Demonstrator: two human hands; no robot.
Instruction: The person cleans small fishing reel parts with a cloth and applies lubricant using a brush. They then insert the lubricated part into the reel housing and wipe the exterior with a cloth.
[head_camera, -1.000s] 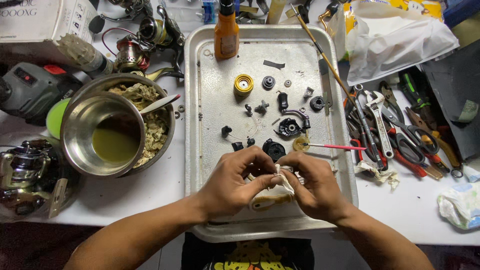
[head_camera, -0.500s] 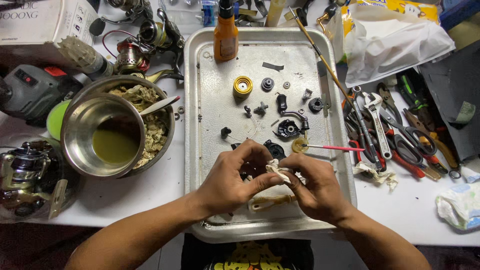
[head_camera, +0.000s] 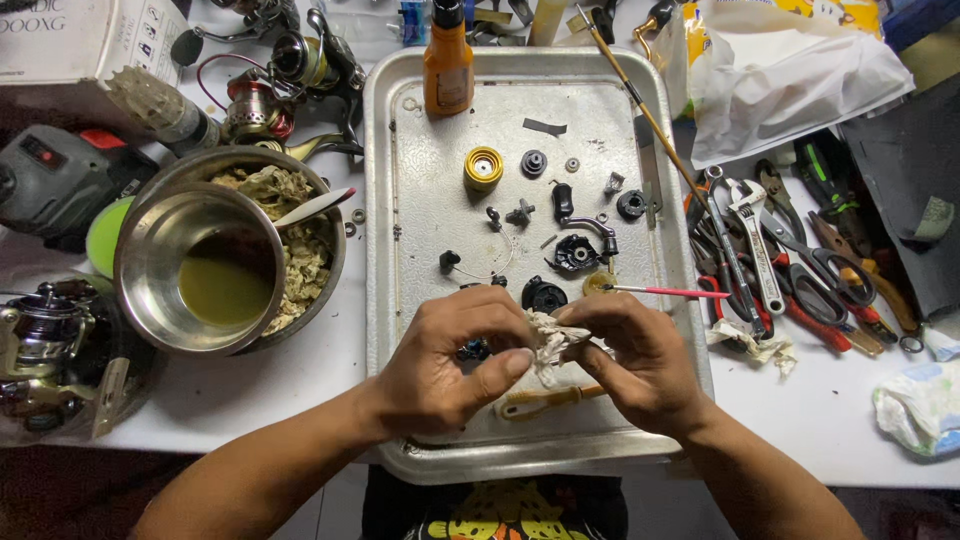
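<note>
Both hands low over the near end of a metal tray (head_camera: 400, 200) on a cluttered white surface (head_camera: 330, 370). Left hand (head_camera: 445, 365): fingers curled narrow around a small dark part (head_camera: 474, 349), thumb pressed toward a crumpled cloth scrap (head_camera: 547, 340). Right hand (head_camera: 640, 365): fingers pinched tight on that same scrap, just beside the left thumb. Under the hands, a yellow-handled brush (head_camera: 545, 400) flat on the tray. Farther up the tray, scattered black reel parts (head_camera: 575, 252), a yellow spool (head_camera: 483, 166), an orange bottle (head_camera: 447, 62). Left of the tray, a steel bowl (head_camera: 160, 270) with yellowish liquid. Right of it, pliers and wrenches (head_camera: 770, 250).
</note>
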